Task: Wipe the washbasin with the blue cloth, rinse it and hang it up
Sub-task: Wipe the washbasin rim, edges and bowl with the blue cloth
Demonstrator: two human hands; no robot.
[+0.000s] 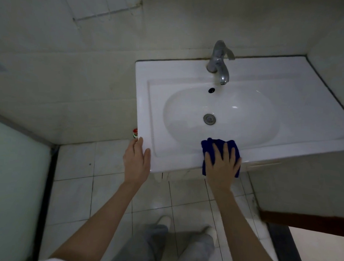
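Dim, soft view with wide-angle bending at edges; faint glare on washbasin (234, 107).

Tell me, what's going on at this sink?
A person is wiping a white washbasin. Their right hand presses flat, fingers spread, on a blue cloth that lies over the basin's front rim. Their left hand rests with straight fingers on the front left corner. No water shows at the tap.

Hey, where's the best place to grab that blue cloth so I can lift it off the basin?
Probably the flap of the blue cloth that hangs over the front rim of the washbasin: come from the front, thumb underneath. The right hand presses the rest flat, leaving little to pinch.
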